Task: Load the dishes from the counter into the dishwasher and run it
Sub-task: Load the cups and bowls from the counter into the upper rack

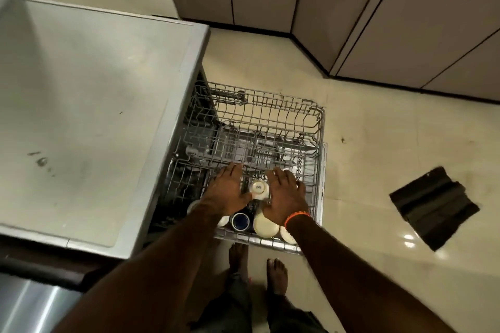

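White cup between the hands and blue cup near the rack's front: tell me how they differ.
The white cup is pale with a small printed mark on its upturned base; the blue cup is dark blue with a light ring around it. The white cup sits between the left hand and right hand; the blue cup sits nearer the front, untouched. Both stand in the pulled-out rack.

1. The pulled-out wire rack holds an upturned white cup, a dark blue cup and pale bowls.
2. The tiled floor carries a dark folded mat.
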### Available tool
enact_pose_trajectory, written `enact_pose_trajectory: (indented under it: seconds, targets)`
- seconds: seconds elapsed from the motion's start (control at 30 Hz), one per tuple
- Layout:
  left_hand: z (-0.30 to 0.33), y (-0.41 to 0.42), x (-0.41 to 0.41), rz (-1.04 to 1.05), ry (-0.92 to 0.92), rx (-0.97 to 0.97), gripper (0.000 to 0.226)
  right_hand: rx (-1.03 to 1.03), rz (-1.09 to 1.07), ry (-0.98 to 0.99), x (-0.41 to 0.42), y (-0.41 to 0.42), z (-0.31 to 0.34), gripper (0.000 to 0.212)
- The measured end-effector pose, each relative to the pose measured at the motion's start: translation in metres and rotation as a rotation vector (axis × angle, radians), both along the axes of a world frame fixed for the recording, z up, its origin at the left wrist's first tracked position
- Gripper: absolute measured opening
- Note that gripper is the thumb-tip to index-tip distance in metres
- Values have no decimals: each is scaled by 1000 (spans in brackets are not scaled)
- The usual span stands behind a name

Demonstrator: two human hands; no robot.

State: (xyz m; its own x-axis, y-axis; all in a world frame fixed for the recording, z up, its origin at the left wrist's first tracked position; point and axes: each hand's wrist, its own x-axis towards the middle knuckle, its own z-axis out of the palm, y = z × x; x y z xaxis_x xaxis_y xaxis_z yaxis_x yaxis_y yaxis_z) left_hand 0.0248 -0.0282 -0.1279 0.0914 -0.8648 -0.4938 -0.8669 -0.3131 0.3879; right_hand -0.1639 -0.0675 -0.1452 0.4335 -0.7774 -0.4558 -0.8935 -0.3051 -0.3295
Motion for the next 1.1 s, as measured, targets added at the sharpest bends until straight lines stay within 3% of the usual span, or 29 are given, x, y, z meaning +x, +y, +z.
enact_pose_trajectory:
  seconds: [0.23,0.63,1.1]
  targets:
    - [60,42,-10,100,-79,-75,102,-75,180,-48,9,10,53,93]
    - [132,156,16,407,-250,-410,93,-287,580,-211,71,57,126,86]
    - [173,396,74,976,-432,-442,85,-427,1138,-490,211,237,184,78]
